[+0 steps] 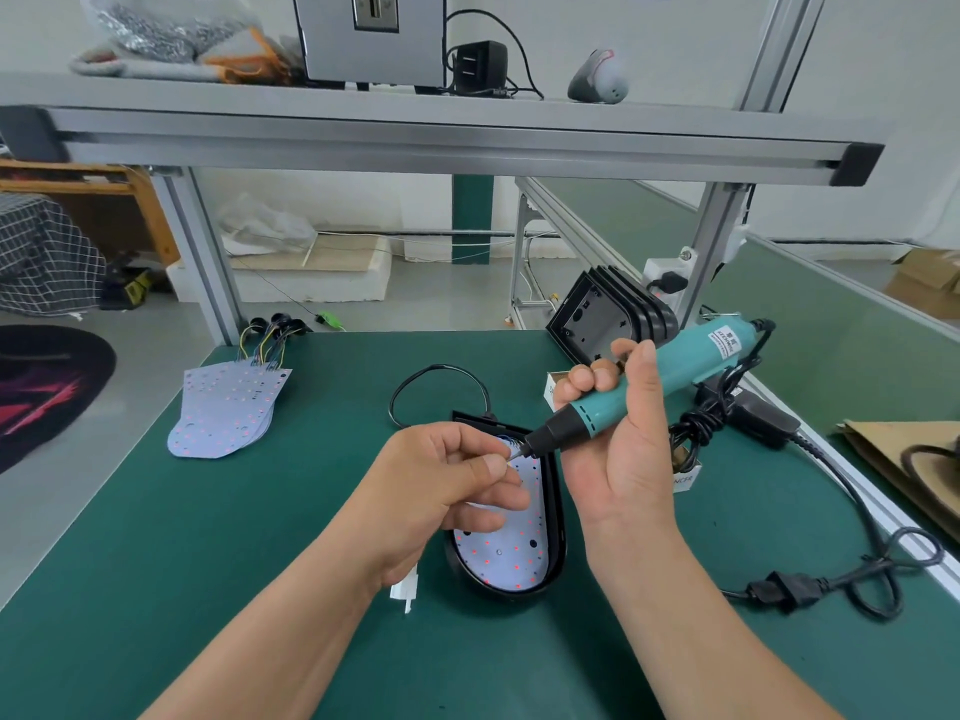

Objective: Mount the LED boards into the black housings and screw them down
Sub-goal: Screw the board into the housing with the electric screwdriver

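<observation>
**Screw held at the driver tip, above the seated board**

The left grip pinches a small screw between thumb and forefinger, right at the bit of the teal electric screwdriver. The right grip clasps the screwdriver's barrel. Beneath both, an LED board lies inside a black housing on the green bench. Spare LED boards are stacked at the far left, and empty housings stand behind.
</observation>
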Demonstrator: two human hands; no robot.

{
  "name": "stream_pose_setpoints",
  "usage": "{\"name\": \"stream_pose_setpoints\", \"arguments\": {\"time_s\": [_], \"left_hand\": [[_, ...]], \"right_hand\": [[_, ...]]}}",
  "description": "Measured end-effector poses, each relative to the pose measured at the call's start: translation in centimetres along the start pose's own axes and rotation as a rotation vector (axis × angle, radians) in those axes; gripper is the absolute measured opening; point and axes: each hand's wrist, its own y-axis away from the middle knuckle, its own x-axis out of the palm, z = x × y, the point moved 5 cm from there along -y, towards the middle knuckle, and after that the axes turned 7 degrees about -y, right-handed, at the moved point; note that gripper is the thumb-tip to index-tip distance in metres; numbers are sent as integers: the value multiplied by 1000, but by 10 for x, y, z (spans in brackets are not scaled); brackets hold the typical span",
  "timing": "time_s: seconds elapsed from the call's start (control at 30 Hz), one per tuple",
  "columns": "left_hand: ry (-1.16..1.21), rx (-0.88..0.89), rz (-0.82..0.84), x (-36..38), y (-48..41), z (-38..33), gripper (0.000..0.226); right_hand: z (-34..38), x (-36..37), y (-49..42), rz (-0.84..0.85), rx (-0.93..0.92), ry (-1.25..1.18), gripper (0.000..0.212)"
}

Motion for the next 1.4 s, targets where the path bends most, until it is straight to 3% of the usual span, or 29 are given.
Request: {"name": "stream_pose_setpoints", "arguments": {"time_s": [0.2, 0.33, 0.43, 0.6, 0.77, 0.93, 1.4], "left_hand": [[-37, -13, 69, 5, 0, 1, 20], [-24, -42, 73, 2, 0, -1, 38], [-56, -7, -96, -16, -6, -3, 35], [-416, 14, -438, -46, -23, 12, 29], [-629, -81, -321, -35, -30, 34, 57], [-670, -82, -259, -38, -37, 39, 46], [-613, -67, -243, -40, -45, 45, 45]], "right_hand": [[-2, -4, -2, -32, 4, -19, 22], [2, -5, -5, -36, -3, -48, 23], [7, -9, -9, -46, -18, -58, 22], [15, -23, -20, -89, -55, -3, 17], [20, -41, -31, -140, -118, 92, 15], [17, -51, -37, -130, -145, 180, 13], [7, -45, -38, -50, -154, 312, 11]]}}
